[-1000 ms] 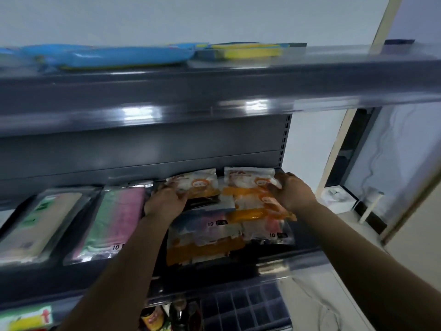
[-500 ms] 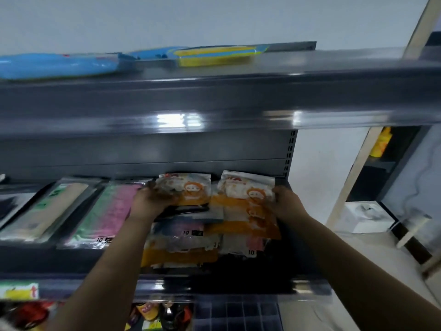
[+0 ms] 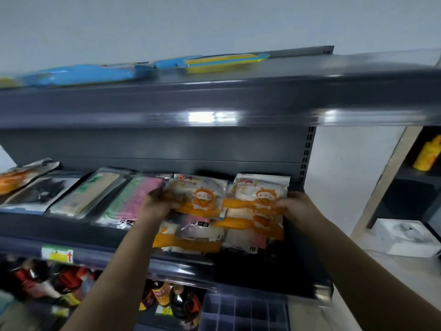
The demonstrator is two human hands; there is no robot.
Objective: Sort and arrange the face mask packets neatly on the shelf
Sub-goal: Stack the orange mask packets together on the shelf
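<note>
My left hand [image 3: 156, 206] grips the left edge of an orange-and-white face mask packet [image 3: 198, 195], fingers curled round it. My right hand [image 3: 297, 207] holds the right edge of a matching packet [image 3: 259, 194] just beside it. Both packets lie on top of a loose pile of more packets [image 3: 191, 237] at the right end of the dark middle shelf [image 3: 71, 237]. To the left sit a pink-and-green packet [image 3: 133, 199], then a beige one [image 3: 95, 192], then a black one [image 3: 40, 192]. Blue and yellow packs [image 3: 81, 74] lie on the top shelf. Bottles [image 3: 167, 297] stand below.
</note>
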